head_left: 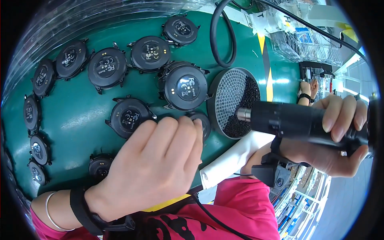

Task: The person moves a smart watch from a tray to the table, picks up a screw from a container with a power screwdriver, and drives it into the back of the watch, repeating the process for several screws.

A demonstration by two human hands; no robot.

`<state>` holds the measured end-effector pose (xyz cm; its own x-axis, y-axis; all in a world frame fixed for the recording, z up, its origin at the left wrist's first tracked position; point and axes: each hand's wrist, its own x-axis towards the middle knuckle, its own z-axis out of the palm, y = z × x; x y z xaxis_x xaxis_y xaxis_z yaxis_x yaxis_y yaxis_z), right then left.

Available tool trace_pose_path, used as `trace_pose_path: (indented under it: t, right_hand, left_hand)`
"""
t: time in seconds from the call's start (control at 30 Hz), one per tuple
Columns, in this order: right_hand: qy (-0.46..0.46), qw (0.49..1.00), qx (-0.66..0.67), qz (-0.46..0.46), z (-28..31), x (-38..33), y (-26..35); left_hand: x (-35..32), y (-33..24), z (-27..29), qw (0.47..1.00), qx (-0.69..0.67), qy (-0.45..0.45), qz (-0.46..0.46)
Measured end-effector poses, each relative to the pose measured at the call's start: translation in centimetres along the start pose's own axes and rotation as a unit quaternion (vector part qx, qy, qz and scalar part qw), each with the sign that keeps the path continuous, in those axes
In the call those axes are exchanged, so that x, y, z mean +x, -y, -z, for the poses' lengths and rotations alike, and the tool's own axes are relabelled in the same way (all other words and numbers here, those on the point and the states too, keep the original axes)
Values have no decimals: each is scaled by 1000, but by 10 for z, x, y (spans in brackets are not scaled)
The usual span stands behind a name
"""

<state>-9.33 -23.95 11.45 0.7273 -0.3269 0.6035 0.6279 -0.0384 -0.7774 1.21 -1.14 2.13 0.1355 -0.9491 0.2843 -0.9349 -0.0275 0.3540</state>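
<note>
Near the green worktop's (76,120) front edge, the left hand (154,168) covers a round black watch body (202,122) (grip hidden, cannot tell). The right hand (332,136) grips a black electric screwdriver (288,120).

Left hand (160,160) covers a watch case (202,122); right hand (336,136) grips a black driver (288,120).

A green work mat (80,116) covers the bench, with a yellow stripe (269,80) at two o'clock and bright wire shelving (308,44) beyond.
</note>
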Motion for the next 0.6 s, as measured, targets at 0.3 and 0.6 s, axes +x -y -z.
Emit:
trace_pose_path:
  t: [0.3, 0.6]
  right_hand:
    - [31, 983, -181, -5, 3, -5, -9]
    - [44, 982, -185, -4, 3, -5, -12]
  left_hand:
    - [3, 4, -8, 998, -47, -48, -15]
    - [1, 4, -9, 998, -52, -23, 1]
